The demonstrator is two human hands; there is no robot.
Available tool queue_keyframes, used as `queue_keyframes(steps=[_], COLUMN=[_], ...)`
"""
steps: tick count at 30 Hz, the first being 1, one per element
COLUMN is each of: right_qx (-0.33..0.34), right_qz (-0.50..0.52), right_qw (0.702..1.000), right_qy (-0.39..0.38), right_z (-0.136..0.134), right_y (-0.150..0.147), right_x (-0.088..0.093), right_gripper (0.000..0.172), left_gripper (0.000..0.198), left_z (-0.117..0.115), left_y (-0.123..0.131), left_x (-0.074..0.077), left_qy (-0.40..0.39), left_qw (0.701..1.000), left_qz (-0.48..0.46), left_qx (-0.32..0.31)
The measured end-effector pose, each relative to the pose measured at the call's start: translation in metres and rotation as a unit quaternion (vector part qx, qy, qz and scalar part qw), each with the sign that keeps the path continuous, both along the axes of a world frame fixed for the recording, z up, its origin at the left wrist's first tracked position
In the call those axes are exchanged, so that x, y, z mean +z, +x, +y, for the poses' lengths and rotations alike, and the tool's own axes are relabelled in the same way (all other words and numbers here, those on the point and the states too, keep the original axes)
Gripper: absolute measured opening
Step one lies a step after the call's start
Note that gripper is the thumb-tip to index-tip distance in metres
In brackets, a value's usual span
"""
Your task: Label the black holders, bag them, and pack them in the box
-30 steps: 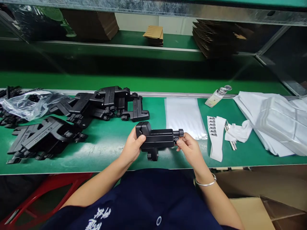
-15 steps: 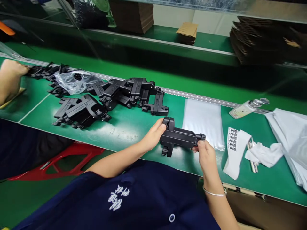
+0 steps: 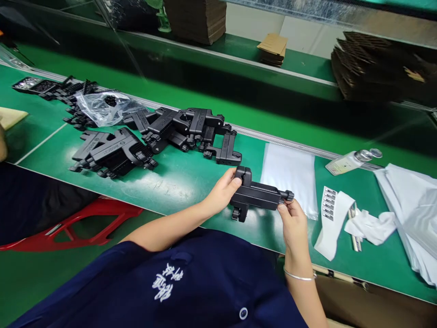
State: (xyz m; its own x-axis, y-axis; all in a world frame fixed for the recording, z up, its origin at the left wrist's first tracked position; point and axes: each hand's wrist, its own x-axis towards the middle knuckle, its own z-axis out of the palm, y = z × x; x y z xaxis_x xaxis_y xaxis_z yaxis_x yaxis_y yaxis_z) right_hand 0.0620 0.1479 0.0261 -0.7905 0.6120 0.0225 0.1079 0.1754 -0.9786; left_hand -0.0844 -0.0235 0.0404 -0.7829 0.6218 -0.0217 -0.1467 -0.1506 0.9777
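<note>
Along the far edge of the green desk (image 3: 184,184) lies a heap of black brackets (image 3: 198,123), clear bags (image 3: 290,166) to its right. Nearer the front edge, a black holder (image 3: 257,197) is held above the desk. The left hand's (image 3: 222,192) grip is clamped round its bulky end; the right hand (image 3: 295,223), fingertips partly hidden, seems to pinch its knobbed end (image 3: 289,195).

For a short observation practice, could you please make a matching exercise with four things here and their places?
1. Left hand
2. Right hand
3. Red chair
4. White bottle

A. at the black holder's knob end
B. beyond the printed strip
C. at the holder's blocky end
D. below the green bench's level

Pairs: 1-C, 2-A, 3-D, 4-B
</note>
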Motion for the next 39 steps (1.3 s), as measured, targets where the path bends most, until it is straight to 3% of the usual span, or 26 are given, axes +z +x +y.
queue_keyframes(steps=[6, 10, 13, 15, 21, 23, 27, 32, 36, 39], right_qx=[-0.033, 0.0, -0.034, -0.058, 0.002, -0.017, -0.041, -0.015, -0.032, -0.015], right_qz=[-0.061, 0.008, -0.003, -0.039, 0.01, -0.004, -0.036, 0.024, 0.017, 0.023], right_qw=[0.997, 1.0, 0.999, 0.997, 1.0, 1.0, 0.998, 1.0, 0.999, 0.999], right_qy=[0.04, -0.016, -0.003, 0.027, 0.008, -0.003, -0.009, -0.001, 0.011, 0.046], right_z=[-0.001, -0.005, -0.006, -0.006, -0.007, -0.007, -0.008, -0.008, -0.005, -0.008], right_y=[0.0, 0.0, -0.001, -0.002, -0.004, -0.005, -0.007, -0.006, -0.006, -0.004], right_x=[-0.008, -0.011, -0.013, -0.014, -0.013, -0.015, -0.017, -0.015, -0.013, -0.007], right_gripper=[0.05, 0.038, 0.038, 0.046, 0.039, 0.038, 0.052, 0.037, 0.032, 0.037], left_gripper=[0.061, 0.055, 0.06, 0.064, 0.057, 0.059, 0.063, 0.056, 0.061, 0.056], left_z=[-0.002, -0.003, -0.005, -0.005, -0.003, -0.004, -0.003, 0.001, 0.001, 0.005], left_y=[-0.003, -0.003, -0.002, -0.002, -0.004, -0.002, -0.002, -0.003, -0.002, -0.005], left_x=[-0.002, -0.006, -0.007, -0.006, -0.005, -0.006, -0.006, -0.005, -0.004, -0.007], left_qy=[0.015, 0.005, 0.009, 0.012, 0.017, 0.015, 0.001, 0.002, 0.01, 0.026], left_qw=[0.999, 1.0, 1.0, 0.999, 0.999, 1.0, 0.998, 1.0, 0.999, 0.994], left_qz=[0.026, -0.025, 0.009, 0.04, -0.028, 0.0, 0.066, -0.017, 0.0, -0.1], left_qx=[-0.025, -0.002, -0.018, -0.029, 0.007, 0.002, -0.008, 0.023, 0.032, 0.044])
